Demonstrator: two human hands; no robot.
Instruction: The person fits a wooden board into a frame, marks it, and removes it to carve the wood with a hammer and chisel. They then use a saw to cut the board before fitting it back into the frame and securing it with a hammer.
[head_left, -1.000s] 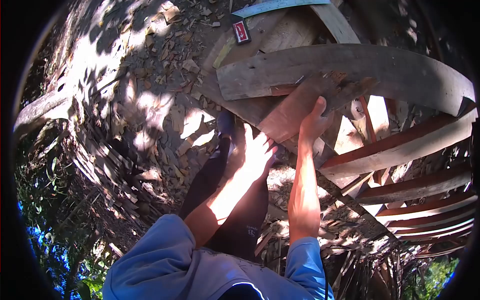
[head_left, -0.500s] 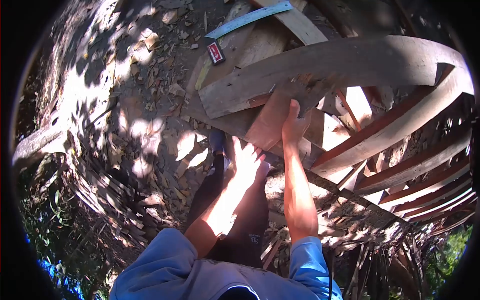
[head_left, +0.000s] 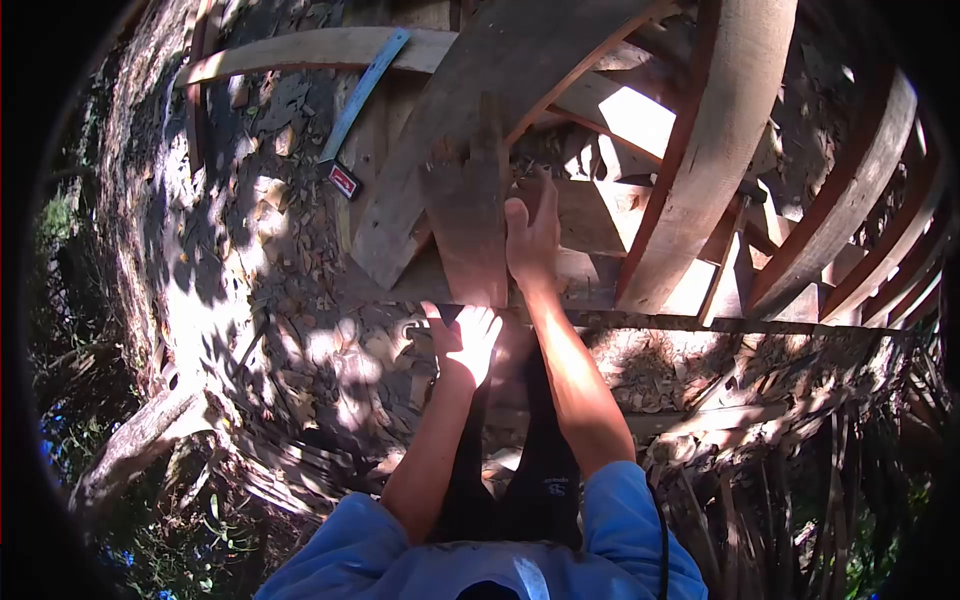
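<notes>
1. Two bare hands of yours are in the head view, both at the short board [head_left: 468,225], which overlaps the broad curved plank [head_left: 425,135] with its near end towards your legs [head_left: 515,460].
2. Your left hand [head_left: 466,343] is open, its fingers slightly spread, the tips at the board's near end; you cannot tell how firmly they press.
3. Your right hand [head_left: 533,238] is also open, thumb apart from the fingers, set along the board's right edge.
4. Left of the broad plank, a blue strip [head_left: 362,100] slants across a slim curved plank [head_left: 300,48], its lower end just beside the small red-and-black box [head_left: 343,181].
5. More curved timbers [head_left: 715,160] stand to your right.
</notes>
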